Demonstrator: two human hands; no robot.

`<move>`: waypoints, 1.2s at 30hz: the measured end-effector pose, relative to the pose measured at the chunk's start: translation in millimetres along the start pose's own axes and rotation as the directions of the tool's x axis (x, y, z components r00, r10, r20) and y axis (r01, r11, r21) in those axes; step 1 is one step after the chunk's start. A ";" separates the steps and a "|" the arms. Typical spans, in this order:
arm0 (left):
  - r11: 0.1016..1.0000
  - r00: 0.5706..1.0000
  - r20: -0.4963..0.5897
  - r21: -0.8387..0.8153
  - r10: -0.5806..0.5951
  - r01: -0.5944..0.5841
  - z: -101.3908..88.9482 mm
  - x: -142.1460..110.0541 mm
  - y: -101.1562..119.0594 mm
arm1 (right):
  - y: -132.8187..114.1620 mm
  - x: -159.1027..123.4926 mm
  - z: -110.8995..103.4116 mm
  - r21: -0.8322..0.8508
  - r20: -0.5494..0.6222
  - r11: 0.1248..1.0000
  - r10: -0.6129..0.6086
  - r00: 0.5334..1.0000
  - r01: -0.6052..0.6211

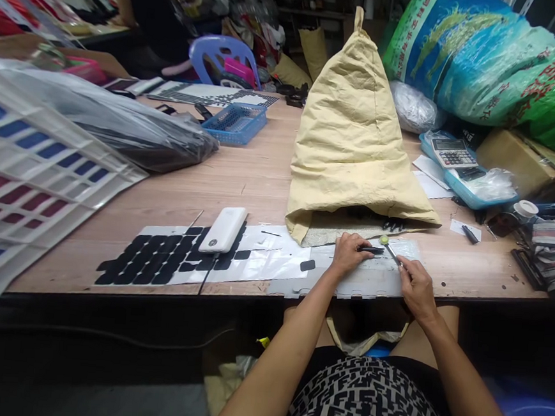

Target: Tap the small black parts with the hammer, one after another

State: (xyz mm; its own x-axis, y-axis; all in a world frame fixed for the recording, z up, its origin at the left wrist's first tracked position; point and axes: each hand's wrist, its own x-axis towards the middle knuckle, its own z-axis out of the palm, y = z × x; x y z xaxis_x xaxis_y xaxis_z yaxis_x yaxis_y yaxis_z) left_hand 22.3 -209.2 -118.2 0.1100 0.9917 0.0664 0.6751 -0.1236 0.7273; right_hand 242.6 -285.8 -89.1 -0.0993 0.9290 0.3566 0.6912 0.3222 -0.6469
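My left hand (pixel 350 255) is closed on a small narrow black piece (pixel 371 249), holding it low over a pale clear mat (pixel 343 285) at the table's front edge. In my right hand (pixel 418 288) is the thin metal handle of a small hammer-like tool with a round yellow-green head (pixel 384 240). That head is just beyond the tip of the black piece; whether they touch I cannot tell. Right behind both hands lies a yellow cloth sack (pixel 355 137), its mouth facing me, with several small dark pieces (pixel 393 227) at the opening.
Left of my hands, a white power bank (pixel 224 229) with a cable rests on a sheet of black adhesive pads (pixel 151 259). Farther off are a blue basket (pixel 236 123) and a white plastic crate (pixel 43 183). At right stand a blue tray (pixel 480 192) with a calculator (pixel 453 154), and a cardboard box (pixel 526 160).
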 end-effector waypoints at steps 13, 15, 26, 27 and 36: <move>1.000 0.998 0.068 0.019 0.018 -0.019 -5.7 -3.0 2.7 | 83.4 11.2 -46.8 -0.677 -0.243 0.703 0.061 0.968 -0.215; 0.999 0.996 0.089 0.017 0.027 -0.029 -7.7 -3.3 3.4 | 82.5 10.5 -45.1 -0.691 -0.237 0.690 0.064 0.969 -0.215; 0.967 0.902 0.353 -0.050 0.250 -0.249 -12.7 -93.7 10.6 | 79.0 9.5 -43.8 -0.720 -0.225 0.655 0.091 0.970 -0.229; 0.966 0.908 0.339 -0.011 0.246 -0.258 -10.5 -105.0 12.1 | 79.2 9.5 -43.7 -0.719 -0.225 0.657 0.090 0.970 -0.228; 0.971 0.967 0.094 0.004 0.237 -0.239 -7.7 -105.3 18.1 | 78.0 9.3 -42.9 -0.733 -0.238 0.646 0.048 0.970 -0.212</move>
State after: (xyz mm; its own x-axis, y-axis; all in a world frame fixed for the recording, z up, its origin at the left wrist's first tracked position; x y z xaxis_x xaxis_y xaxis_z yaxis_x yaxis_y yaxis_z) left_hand 17.4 -315.6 -106.8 0.3348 0.9263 0.1728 0.6322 -0.3567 0.6878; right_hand 326.2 -259.8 -107.3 0.1072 0.8733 0.4753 0.9925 -0.1222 0.0007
